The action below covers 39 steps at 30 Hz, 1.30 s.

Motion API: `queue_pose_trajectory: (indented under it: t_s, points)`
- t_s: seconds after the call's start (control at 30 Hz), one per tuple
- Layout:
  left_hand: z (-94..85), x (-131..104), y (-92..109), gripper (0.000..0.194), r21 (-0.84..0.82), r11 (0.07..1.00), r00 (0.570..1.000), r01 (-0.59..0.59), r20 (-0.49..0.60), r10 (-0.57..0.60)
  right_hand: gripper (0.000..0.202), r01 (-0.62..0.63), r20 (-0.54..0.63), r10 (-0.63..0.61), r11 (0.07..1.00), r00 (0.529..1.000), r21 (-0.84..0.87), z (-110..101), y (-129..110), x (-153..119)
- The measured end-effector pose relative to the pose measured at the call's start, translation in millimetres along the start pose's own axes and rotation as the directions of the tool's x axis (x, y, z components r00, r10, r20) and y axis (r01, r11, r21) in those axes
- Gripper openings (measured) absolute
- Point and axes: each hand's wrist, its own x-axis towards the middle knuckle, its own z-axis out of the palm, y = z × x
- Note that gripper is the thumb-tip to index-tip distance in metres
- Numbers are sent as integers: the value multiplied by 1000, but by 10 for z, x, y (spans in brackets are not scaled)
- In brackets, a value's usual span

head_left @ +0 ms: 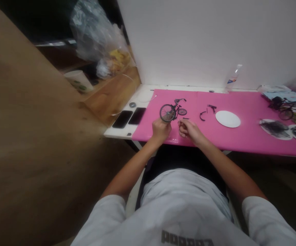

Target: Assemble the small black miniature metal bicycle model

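Note:
A small dark model bicycle (167, 113) is held up over the pink mat, its larger spoked wheel toward the left. My left hand (161, 128) is closed around its lower part, just under that wheel. Close by on the right, my right hand (187, 130) has its thumb and fingers pinched together near the bicycle's smaller wheel; whatever is between the fingertips is too small to make out. Loose black parts lie right of the hands: a curved piece (202, 116) and a short dark piece (212, 108). Beside them sits a white round plate (228, 119).
Two dark phones (122, 119) lie at the table's left end. Plates of black parts (276, 129) and another model bicycle (283, 108) are at the right. A clear bottle (234, 78) stands by the white wall. Plastic bags (94, 34) hang over a wooden box at upper left.

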Motion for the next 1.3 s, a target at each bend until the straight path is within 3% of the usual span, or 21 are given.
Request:
queue_pose_trajectory:
  t_s: [0.07, 0.13, 0.2, 0.27, 0.33, 0.4, 0.47, 0.5, 0.57, 0.67, 0.73, 0.8, 0.9, 1.07, 1.13, 1.2, 1.3]
  points:
    - [-7, 16, 15, 27, 1, 1000, 1000, -11, -8, 11, 40, 44, -19, -46, 994, 999, -101, 20, 1, -17]
    - [-9, 32, 20, 28, -13, 1000, 1000, -8, -1, 8, 42, 149, -39, -168, 945, 985, -292, 25, 4, -38]
    - [-10, 46, 14, 27, -40, 999, 1000, 13, 14, -12, 42, 272, -51, -359, 783, 932, -559, 2, 14, -47]
    - [-9, 53, 2, 26, -62, 997, 999, 36, 25, -35, 38, 307, -1, -494, 541, 869, -783, -43, 33, -35]
    - [-2, 45, -8, 26, -70, 996, 999, 46, 20, -45, 34, 274, 62, -508, 355, 859, -894, -91, 61, -10]
    - [13, 21, -14, 28, -76, 997, 999, 32, -4, -33, 35, 235, 79, -476, 279, 876, -931, -116, 90, 9]
    - [34, -10, -15, 29, -78, 997, 999, 12, -33, -14, 38, 219, 51, -465, 315, 884, -923, -104, 116, 10]
    - [46, -26, -17, 29, -76, 997, 999, 6, -41, -9, 41, 231, 33, -464, 377, 885, -897, -84, 126, 4]
    - [71, -49, -23, 29, -56, 998, 999, 10, -44, -13, 49, 264, -12, -421, 590, 907, -763, -31, 141, -11]
    - [97, -58, -37, 28, 0, 1000, 999, 11, -47, -11, 55, 158, -33, -178, 933, 983, -324, 30, 142, -13]
    - [104, -50, -43, 28, 40, 999, 998, -8, -57, 10, 51, 31, 8, -31, 998, 999, -50, 34, 131, 8]
    - [105, -37, -42, 28, 65, 998, 998, -19, -65, 23, 45, -28, 38, 25, 996, 999, 83, 16, 117, 36]
    - [106, -24, -27, 27, 52, 999, 998, -6, -64, 9, 38, -36, 12, 35, 996, 999, 87, -14, 103, 74]
    - [98, -19, 27, 26, -44, 997, 998, 59, 0, -59, 30, 64, -131, -72, 996, 989, -61, -2, 102, 70]
    - [77, -7, 47, 24, -84, 993, 996, 86, 20, -84, 31, 152, -157, -195, 957, 968, -249, -3, 96, 45]
    - [46, 15, 60, 23, -122, 987, 994, 109, 28, -106, 32, 259, -138, -386, 803, 912, -537, -32, 89, 23]
    - [1, 50, 64, 22, -139, 982, 992, 128, 37, -124, 33, 298, 0, -555, 447, 832, -843, -118, 93, 21]
